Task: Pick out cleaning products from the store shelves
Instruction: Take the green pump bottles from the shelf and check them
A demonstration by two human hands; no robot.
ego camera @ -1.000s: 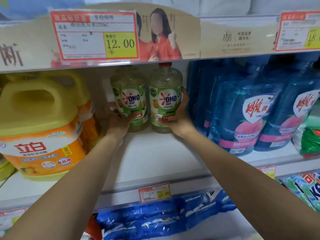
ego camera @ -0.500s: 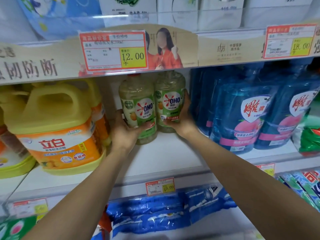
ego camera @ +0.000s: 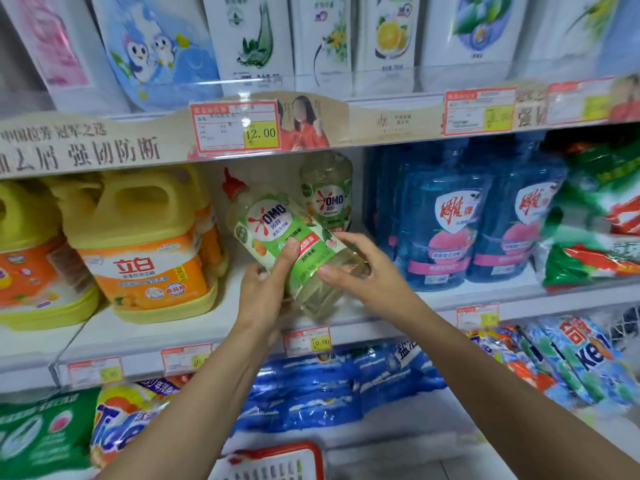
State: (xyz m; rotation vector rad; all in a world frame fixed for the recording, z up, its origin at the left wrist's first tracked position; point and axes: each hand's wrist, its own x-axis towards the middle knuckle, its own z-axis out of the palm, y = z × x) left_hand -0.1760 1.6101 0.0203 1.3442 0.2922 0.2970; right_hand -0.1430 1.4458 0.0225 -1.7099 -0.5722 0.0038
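A clear OMO dish-soap bottle (ego camera: 277, 233) with a green label and red cap is tilted to the left, off the shelf, in front of the middle shelf. My left hand (ego camera: 266, 289) grips its lower part from the left, thumb across the label. My right hand (ego camera: 363, 268) holds the bottle's base from the right, fingers curled round it. A second, upright OMO bottle (ego camera: 327, 192) stands behind on the white shelf (ego camera: 166, 327).
Yellow-and-orange detergent jugs (ego camera: 145, 244) stand to the left, blue refill pouches (ego camera: 446, 216) and green bags (ego camera: 595, 220) to the right. Bagged powders fill the lower shelf. A red basket (ego camera: 277, 460) shows at the bottom edge. Boxed goods line the top shelf.
Each hand held one upright OMO bottle. My right hand let go of its bottle, which stays on the shelf. The left bottle has come forward and tilted, now held by both hands.
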